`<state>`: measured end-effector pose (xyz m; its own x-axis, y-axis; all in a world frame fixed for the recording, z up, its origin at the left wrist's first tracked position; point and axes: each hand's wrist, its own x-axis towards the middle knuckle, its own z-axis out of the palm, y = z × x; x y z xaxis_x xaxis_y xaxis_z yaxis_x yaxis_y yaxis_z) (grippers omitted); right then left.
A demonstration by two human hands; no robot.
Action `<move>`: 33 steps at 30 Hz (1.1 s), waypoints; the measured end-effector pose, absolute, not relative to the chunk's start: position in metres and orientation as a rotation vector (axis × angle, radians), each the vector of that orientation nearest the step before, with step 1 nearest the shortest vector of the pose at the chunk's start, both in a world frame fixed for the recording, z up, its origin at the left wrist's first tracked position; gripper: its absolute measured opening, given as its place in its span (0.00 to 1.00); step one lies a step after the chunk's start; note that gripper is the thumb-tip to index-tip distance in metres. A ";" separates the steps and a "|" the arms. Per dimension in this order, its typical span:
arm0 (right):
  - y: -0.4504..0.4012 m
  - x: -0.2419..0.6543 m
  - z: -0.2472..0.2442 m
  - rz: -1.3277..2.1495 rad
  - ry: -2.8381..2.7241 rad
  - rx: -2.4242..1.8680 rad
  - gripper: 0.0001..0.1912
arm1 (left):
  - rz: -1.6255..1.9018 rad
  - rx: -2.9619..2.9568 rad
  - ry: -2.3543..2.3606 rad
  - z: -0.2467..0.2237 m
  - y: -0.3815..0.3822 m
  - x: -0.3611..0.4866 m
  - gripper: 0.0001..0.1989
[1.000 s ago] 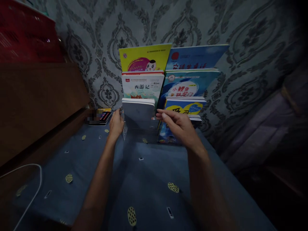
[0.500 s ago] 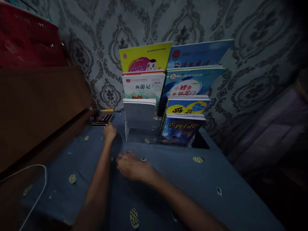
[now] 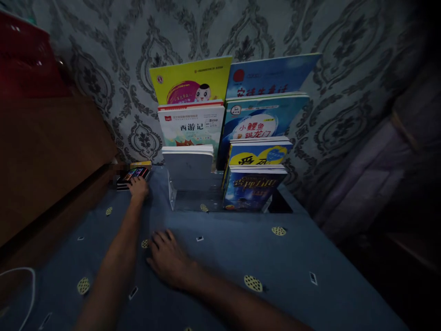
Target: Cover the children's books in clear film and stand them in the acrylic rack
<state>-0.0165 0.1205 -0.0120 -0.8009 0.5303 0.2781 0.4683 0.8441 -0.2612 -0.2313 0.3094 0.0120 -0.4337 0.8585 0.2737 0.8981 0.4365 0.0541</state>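
Observation:
My left hand (image 3: 138, 187) reaches to a small stack of dark books (image 3: 132, 174) at the far left, its fingers spread over the front right part of the top cover. The books lie flat, and no lift shows. My right hand (image 3: 168, 257) rests low over the blue patterned cloth (image 3: 220, 239), fingers apart and nothing in it. Beyond it stands a clear book rack (image 3: 189, 201) with tiered books, among them a yellow book (image 3: 193, 76), a white book (image 3: 188, 126), a plain grey-backed book (image 3: 188, 169) and a dark blue book (image 3: 253, 188).
A patterned wall (image 3: 144, 115) closes off the back. To the left are a brown wooden panel (image 3: 51, 151), a red bag (image 3: 27, 59) and a white cable (image 3: 33, 285). Pale fabric (image 3: 372, 156) hangs at the right, past the cloth's edge.
My left hand has moved forward onto the dark books, its fingers now over the cover. My right hand has come lower and its fingers have spread. The view has shifted slightly.

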 end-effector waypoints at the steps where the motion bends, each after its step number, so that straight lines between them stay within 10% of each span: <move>1: 0.121 -0.016 -0.012 0.255 -2.676 -0.750 0.23 | -0.256 -1.536 -2.480 0.013 0.312 -0.232 0.22; 33: 0.124 -0.014 -0.016 0.423 -2.536 -0.752 0.11 | 0.311 -2.050 -2.135 0.017 0.122 -0.239 0.28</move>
